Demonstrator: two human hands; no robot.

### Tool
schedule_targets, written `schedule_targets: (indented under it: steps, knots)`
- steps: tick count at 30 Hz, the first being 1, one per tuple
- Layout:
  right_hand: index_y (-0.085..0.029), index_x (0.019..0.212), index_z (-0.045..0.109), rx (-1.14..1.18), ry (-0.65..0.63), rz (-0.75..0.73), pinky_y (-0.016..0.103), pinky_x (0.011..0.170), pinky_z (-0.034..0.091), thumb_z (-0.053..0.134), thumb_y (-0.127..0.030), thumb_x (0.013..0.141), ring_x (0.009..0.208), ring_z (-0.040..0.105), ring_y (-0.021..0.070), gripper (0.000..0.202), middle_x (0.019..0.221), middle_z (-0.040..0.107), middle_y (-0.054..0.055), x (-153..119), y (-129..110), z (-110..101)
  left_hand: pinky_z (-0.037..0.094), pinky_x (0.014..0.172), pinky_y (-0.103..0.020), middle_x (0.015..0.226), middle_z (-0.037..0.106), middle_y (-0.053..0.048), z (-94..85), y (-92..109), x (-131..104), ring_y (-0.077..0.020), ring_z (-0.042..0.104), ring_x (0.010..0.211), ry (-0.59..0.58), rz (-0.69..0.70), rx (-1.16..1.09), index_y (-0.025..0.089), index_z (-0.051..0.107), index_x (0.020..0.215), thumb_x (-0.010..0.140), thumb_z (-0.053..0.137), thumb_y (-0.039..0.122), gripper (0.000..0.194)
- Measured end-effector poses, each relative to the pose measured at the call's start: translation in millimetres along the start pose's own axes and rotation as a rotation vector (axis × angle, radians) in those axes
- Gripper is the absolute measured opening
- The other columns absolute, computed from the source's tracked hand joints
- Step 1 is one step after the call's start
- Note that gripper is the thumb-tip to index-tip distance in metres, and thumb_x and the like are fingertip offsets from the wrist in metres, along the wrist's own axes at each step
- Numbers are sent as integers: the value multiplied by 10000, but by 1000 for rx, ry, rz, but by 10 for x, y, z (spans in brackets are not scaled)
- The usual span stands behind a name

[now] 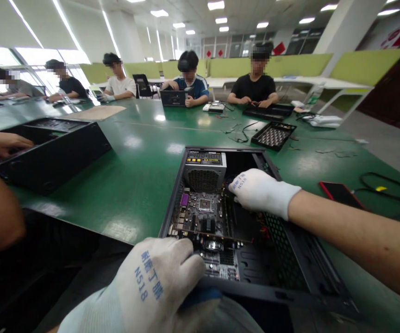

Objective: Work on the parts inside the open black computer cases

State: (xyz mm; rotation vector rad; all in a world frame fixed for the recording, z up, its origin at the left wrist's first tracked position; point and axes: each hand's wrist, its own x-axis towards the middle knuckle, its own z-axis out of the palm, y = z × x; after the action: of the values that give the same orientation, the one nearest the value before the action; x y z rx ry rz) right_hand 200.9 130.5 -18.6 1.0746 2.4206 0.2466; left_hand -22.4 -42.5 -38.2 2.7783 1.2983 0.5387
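Observation:
A black computer case [290,296] lies open on the green table, with a motherboard [205,208] and a grey power supply [205,173] inside it. My left hand [158,277], in a white glove, is at the near left edge of the case; its fingers are curled, and what they hold, if anything, is hidden. My right hand [255,192], also gloved, reaches into the case beside the power supply and the motherboard. Its fingertips are pinched together near some cables, and I cannot make out what is between them.
At the left, another person's hand [9,143] reaches into a second black case [57,162]. A red-edged phone-like item [340,194] and a black cable [387,187] lie to the right. Beyond are a black tray [274,135] and several seated people.

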Motion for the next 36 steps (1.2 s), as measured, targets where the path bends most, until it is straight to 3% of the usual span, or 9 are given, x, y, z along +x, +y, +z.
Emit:
schedule_targets:
  steps: [7, 13, 16, 19, 25, 30, 33, 36]
  knots:
    - [-135, 1055, 811, 36, 30, -27, 402, 814, 516, 698, -335, 898, 1005, 739, 342, 278, 1053, 790, 172, -3, 57, 69, 392, 581, -334, 841, 630, -4, -182, 55, 149, -174, 582, 697, -102, -83, -157, 254, 607, 911, 944, 579, 302, 65]
    - [-173, 1078, 759, 204, 341, -32, 364, 859, 480, 593, -517, 981, 985, 700, 285, 394, 1031, 763, 126, -209, 208, 208, 524, 868, -359, 1053, 667, -48, -188, -149, 565, -211, 651, 957, -190, -110, -116, 225, 586, 1139, 975, 475, 190, 201]
    - [-185, 1061, 741, 400, 493, -13, 332, 859, 468, 552, -537, 1007, 977, 676, 250, 404, 1050, 749, 105, -325, 258, 307, 532, 973, -393, 1131, 683, -89, -76, -333, 857, -246, 673, 1044, -272, -81, -7, 192, 592, 1157, 968, 490, 197, 214]
    - [-178, 1069, 732, 521, 597, -7, 326, 872, 461, 571, -533, 1002, 991, 661, 242, 396, 1054, 741, 94, -387, 276, 375, 561, 955, -391, 1142, 709, -122, 87, -479, 1181, -274, 706, 1054, -425, -67, 113, 157, 611, 1181, 934, 542, 212, 262]
    - [-162, 1064, 729, 625, 621, -12, 342, 848, 464, 595, -506, 999, 973, 650, 246, 375, 1043, 729, 105, -447, 265, 350, 574, 968, -375, 1250, 724, -171, 503, -610, 1716, -318, 717, 1134, -774, -71, 254, 131, 650, 1250, 824, 734, 280, 459]
    - [-161, 1062, 737, 618, 642, -44, 357, 859, 465, 591, -516, 1004, 976, 653, 256, 388, 1041, 732, 106, -461, 257, 365, 589, 944, -379, 1214, 745, -167, 809, -732, 1821, -337, 733, 1092, -866, -96, 281, 142, 694, 1206, 670, 850, 225, 564]
    - [-162, 1091, 734, 596, 652, -58, 373, 893, 464, 600, -494, 1002, 1004, 654, 267, 370, 1068, 732, 112, -465, 256, 398, 591, 948, -410, 1310, 693, -202, 867, -791, 1812, -361, 719, 1122, -871, -108, 298, 130, 641, 1314, 667, 856, 249, 692]
    - [-162, 1120, 729, 597, 647, -64, 380, 918, 464, 601, -485, 1003, 1032, 651, 273, 367, 1090, 731, 116, -475, 257, 412, 576, 980, -408, 1346, 671, -212, 875, -814, 1818, -358, 703, 1161, -863, -122, 317, 117, 625, 1345, 716, 818, 244, 670]
